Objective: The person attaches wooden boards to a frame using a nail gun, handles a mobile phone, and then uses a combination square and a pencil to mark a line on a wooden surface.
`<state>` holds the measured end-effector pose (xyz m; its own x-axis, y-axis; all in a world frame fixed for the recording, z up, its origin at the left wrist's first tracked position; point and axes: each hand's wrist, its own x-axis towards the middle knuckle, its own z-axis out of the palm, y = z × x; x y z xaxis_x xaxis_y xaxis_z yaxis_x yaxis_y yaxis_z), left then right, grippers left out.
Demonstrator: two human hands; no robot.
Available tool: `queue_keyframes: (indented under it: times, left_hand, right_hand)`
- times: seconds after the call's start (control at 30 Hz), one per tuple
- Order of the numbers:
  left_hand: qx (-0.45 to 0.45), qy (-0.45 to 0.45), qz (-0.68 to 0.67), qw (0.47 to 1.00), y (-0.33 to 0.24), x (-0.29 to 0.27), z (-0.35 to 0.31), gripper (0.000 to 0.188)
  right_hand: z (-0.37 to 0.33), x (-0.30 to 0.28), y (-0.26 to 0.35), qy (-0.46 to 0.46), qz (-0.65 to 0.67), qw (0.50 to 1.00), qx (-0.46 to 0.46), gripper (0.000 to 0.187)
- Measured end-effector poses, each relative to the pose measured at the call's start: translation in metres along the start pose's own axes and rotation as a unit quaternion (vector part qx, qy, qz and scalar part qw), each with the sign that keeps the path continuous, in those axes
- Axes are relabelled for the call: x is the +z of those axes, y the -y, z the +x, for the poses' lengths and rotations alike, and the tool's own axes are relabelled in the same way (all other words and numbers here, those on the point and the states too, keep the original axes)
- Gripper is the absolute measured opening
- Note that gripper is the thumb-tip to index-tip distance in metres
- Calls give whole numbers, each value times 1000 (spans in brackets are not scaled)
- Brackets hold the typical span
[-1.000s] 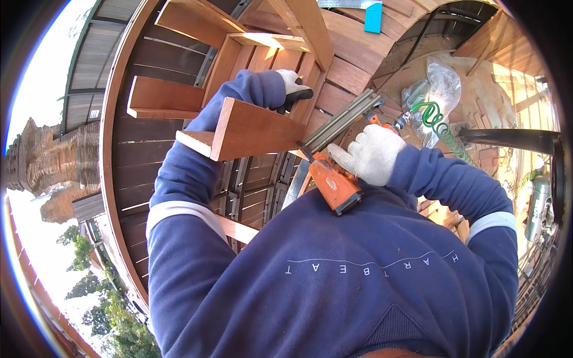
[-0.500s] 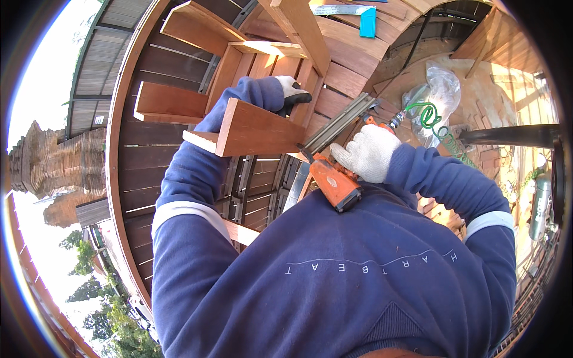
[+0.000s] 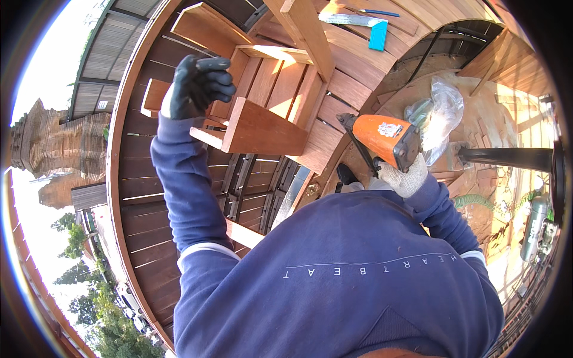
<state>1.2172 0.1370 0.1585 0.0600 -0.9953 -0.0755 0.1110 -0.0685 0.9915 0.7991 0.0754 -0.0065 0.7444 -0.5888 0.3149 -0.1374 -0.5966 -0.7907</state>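
Observation:
My right hand (image 3: pixel 407 176), in a whitish knit glove, grips an orange pneumatic nail gun (image 3: pixel 382 138) at the right of the wooden frame. The gun's body hides much of the grip and the fingers. My left hand (image 3: pixel 202 86), in a black-coated glove, is raised over the left side of the frame, its fingers loosely bent and apart with nothing in them. Just below it, a reddish-brown board (image 3: pixel 265 128) stands on edge as part of the frame. Pale slats (image 3: pixel 280 80) form a panel between the frame's sides.
A try square (image 3: pixel 377 36) with a turquoise stock lies on the planks at the top, beside a blue pencil (image 3: pixel 379 12). Clear plastic wrap (image 3: pixel 443 113) is on the floor at right, near a black post (image 3: pixel 507 156). Farther right are a green coiled hose (image 3: pixel 474 203) and a grey-green cylinder (image 3: pixel 535 230).
My left hand has come off the inside of the frame and risen to the left. My right hand has swung the nail gun away from the frame, to the right, and turned it.

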Motion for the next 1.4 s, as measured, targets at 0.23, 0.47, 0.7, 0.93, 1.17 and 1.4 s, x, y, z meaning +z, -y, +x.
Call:
queue_keyframes:
  times: [0.23, 0.47, 0.7, 0.93, 1.17, 1.4]
  left_hand:
    - [12, -139, 458, 878, -58, 131, -46, 33]
    - [-57, -188, 712, 674, -25, 147, -21, 28]
    - [-59, -194, 731, 651, -23, 146, -17, 29]
    - [-79, -204, 718, 661, -25, 150, -14, 27]
    - [-114, -201, 710, 666, -27, 151, -14, 28]
    - [13, -282, 609, 741, -17, 150, -25, 27]
  right_hand:
    - [26, 14, 15, 75, 434, 855, 273, 28]
    - [30, 34, 3, 129, 544, 755, 345, 9]
    - [25, 53, 3, 109, 603, 704, 359, 8]
    - [24, 52, 8, 104, 607, 699, 364, 11]
    - [27, 49, 1, 136, 581, 728, 337, 6]
    - [24, 9, -13, 145, 513, 807, 253, 19]
